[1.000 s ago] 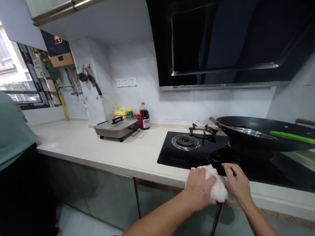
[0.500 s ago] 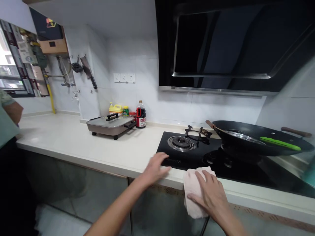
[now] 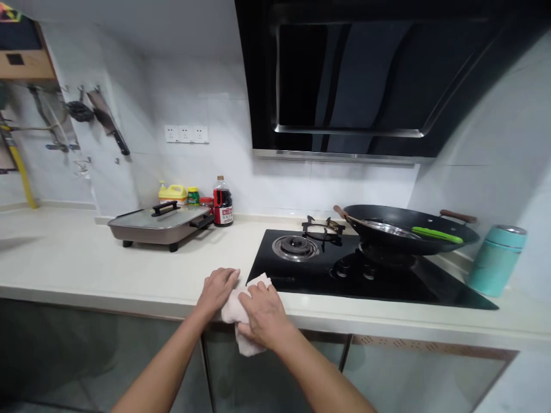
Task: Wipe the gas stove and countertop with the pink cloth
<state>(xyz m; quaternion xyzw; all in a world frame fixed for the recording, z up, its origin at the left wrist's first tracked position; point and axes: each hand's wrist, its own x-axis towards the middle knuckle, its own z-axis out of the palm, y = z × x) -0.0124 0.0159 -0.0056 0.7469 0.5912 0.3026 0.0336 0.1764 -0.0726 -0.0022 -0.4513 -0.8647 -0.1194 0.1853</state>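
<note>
A pale pink cloth [image 3: 236, 310] is bunched under my right hand [image 3: 264, 312], whose fingers grip it at the counter's front edge. Part of the cloth hangs over that edge, and its top corner meets the front left corner of the black gas stove [image 3: 310, 284]. Just left of the cloth, my left hand [image 3: 217, 289] rests on the white countertop [image 3: 142, 275] with its fingers stretched forward, holding nothing. Behind the hands lies the stove's left burner [image 3: 296, 248], with its pot support [image 3: 322, 229] set off toward the wall.
A wok [image 3: 430, 244] with a green-handled utensil [image 3: 437, 234] sits on the right burner. At the right stands a turquoise bottle [image 3: 497, 261]. Left are a lidded electric pan [image 3: 148, 232] and a sauce bottle [image 3: 222, 203]. A range hood [image 3: 344, 86] hangs above.
My right hand has slid left along the counter edge with the cloth, close to my left hand. My left hand has shifted left and lowered onto the counter. The view has turned right.
</note>
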